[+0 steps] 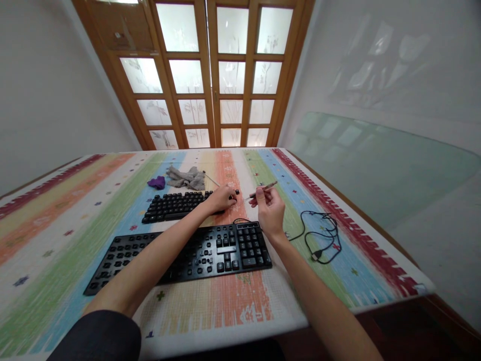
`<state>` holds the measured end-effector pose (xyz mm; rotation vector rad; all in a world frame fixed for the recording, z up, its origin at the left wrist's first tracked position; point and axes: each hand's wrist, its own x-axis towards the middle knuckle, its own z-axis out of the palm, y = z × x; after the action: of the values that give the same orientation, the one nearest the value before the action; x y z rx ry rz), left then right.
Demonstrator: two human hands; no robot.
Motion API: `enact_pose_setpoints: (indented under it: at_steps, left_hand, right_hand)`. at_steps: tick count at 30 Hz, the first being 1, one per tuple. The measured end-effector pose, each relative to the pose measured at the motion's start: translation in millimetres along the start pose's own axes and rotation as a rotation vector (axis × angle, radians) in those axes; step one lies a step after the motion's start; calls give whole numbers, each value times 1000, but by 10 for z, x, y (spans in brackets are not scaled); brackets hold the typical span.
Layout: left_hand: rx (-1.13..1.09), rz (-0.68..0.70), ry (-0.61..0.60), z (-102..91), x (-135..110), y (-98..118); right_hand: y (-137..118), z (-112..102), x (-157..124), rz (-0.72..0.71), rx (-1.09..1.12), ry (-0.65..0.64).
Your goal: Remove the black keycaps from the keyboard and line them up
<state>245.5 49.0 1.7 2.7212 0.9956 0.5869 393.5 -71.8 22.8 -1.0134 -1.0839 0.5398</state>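
Note:
Just beyond the keyboard base, my left hand (221, 198) is closed, its fingertips pinched together low over the cloth. What it grips is too small to make out; a black keycap (236, 191) lies right beside the fingertips. A thin pale stick (212, 179) with a dark end runs behind this hand, and I cannot tell if it is held. Raised to the right, my right hand (271, 208) pinches a slim brown pen-like tool (267, 187), its pale tip pointing toward the left fingertips. Below lies a black keyboard (225, 249), many keycaps off its main section.
Loose black keycaps (175, 204) sit in rows behind the keyboard. Farther back are a crumpled grey cloth (187, 178) and a purple cloth (157, 182). At right, a black USB cable (323, 233) lies coiled on the striped tablecloth (124, 200).

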Motion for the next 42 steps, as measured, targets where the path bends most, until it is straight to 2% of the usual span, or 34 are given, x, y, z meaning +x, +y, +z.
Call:
enact_pose_setpoints:
  at_steps: [13, 42]
  left_hand:
    - [127, 47, 8, -1, 40, 58]
    - [161, 57, 44, 22, 12, -22]
  right_hand:
    - [10, 18, -23, -5, -1, -29]
    - [-8, 13, -29, 2, 4, -80]
